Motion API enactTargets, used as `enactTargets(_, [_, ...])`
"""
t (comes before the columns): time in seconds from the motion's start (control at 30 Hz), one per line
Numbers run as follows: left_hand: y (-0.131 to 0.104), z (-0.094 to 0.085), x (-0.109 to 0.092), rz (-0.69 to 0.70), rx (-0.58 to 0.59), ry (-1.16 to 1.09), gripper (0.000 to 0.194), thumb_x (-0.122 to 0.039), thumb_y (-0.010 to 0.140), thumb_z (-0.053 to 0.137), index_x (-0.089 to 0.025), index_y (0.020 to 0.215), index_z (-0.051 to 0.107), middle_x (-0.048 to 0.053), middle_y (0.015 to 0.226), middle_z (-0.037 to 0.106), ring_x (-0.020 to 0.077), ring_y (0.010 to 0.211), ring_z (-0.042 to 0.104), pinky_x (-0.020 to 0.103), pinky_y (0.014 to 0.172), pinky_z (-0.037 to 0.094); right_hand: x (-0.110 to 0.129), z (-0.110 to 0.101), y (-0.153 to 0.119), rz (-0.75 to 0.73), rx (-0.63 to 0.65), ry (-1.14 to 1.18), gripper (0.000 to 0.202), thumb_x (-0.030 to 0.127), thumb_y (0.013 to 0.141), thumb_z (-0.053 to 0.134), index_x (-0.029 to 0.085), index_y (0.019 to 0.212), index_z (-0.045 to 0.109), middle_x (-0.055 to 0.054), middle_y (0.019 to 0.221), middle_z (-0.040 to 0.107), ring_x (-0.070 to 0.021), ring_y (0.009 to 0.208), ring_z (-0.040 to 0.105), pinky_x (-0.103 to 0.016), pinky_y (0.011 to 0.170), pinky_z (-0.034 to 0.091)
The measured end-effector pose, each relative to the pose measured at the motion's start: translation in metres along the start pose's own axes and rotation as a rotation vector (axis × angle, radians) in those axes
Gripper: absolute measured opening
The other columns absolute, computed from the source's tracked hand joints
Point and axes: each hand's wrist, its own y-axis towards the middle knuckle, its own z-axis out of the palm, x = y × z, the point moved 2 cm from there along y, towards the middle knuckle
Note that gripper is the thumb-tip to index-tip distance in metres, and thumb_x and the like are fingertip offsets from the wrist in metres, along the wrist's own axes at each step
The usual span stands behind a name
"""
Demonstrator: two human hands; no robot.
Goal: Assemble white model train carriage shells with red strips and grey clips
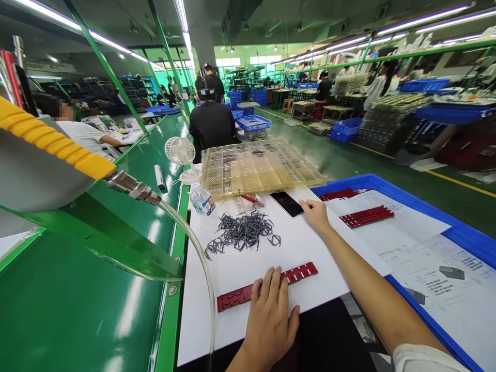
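My left hand (270, 315) lies over a long red slotted strip (236, 298) on the white work surface. Its fingers are stretched out flat across the middle of the strip, and the thumb is apart. Farther back, my right hand (315, 216) has its fingers curled at the near right edge of a dark smartphone (285, 203), seemingly pinching it. Between the strip and the phone sits a loose pile of small dark grey bent clips (245, 231).
A yellowish compartment tray (259, 168) stands behind the phone, with a water bottle (201, 200) and small white fan (180, 151) to its left. A clear hose (194, 240) hangs at left. Red strips (368, 216) and papers lie in the blue bin (470, 233) at right. A person (213, 124) sits ahead.
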Motion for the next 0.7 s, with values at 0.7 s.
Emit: enactTargets(0.7, [-0.0013, -0.0012, 0.0007, 0.004, 0.032, 0.017, 0.056, -0.05, 0.11, 0.056, -0.012, 0.15, 0.067, 0.013, 0.157, 0.069, 0.033, 0.146, 0.056, 0.048, 0.117, 0.04, 0.0052, 0.0001, -0.0016, 0.028, 0.003, -0.002, 0.061, 0.067, 0.088, 0.056, 0.027, 0.055, 0.023, 0.004, 0.059, 0.019, -0.0135, 0.06, 0.023, -0.036, 0.06, 0.022])
